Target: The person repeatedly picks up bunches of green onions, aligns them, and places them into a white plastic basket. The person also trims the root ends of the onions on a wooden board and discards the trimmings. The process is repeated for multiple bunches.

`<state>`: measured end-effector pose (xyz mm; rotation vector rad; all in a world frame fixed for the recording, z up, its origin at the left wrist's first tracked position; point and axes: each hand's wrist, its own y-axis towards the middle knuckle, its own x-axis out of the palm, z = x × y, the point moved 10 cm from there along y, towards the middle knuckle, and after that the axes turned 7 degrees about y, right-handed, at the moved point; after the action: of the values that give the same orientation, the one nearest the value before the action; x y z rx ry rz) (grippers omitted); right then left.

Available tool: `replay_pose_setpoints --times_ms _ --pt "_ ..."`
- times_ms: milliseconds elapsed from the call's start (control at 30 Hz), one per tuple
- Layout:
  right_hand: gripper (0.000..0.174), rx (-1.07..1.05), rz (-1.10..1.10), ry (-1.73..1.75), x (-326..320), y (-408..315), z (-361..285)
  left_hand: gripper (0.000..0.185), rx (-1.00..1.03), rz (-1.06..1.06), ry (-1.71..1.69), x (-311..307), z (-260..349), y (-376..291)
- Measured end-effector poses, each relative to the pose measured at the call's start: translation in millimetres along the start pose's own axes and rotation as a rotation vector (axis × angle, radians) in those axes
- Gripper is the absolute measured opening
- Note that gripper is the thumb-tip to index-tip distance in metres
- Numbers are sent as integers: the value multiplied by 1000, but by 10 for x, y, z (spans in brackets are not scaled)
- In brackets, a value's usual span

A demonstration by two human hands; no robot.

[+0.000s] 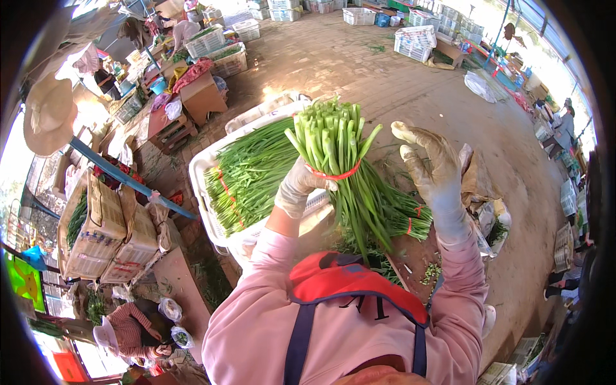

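My left hand (pixel 299 186), in a pale glove, grips a thick bunch of garlic chives (pixel 353 197) with the cut stem ends tilted up toward the camera. A red band (pixel 344 176) circles the bunch just by my thumb. My right hand (pixel 428 159), gloved too, is raised to the right of the bunch, apart from it, fingers spread and slightly curled, holding nothing. On the left stands a white plastic crate (pixel 198 185) of banded chives (pixel 260 163). Below my right hand, smaller banded bunches (pixel 417 225) lie on a low work surface (pixel 416 262).
Stacked crates (pixel 115 236) stand left beside a slanting blue pole (pixel 130 178) with a straw hat (pixel 50 115). A bag (pixel 498 224) of greens sits at right. Another person (pixel 134 327) works at lower left. Wooden benches (pixel 199 94) stand beyond the crate.
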<state>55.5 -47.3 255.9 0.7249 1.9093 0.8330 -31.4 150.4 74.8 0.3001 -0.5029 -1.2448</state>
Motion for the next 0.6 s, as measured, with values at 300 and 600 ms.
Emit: replay_pose_setpoints --times_ms 300,600 --pt "22 159 -19 419 300 -57 70 119 182 -65 151 161 46 -93" --pt "15 529 -393 490 671 -34 127 120 -72 47 -53 157 57 -274"
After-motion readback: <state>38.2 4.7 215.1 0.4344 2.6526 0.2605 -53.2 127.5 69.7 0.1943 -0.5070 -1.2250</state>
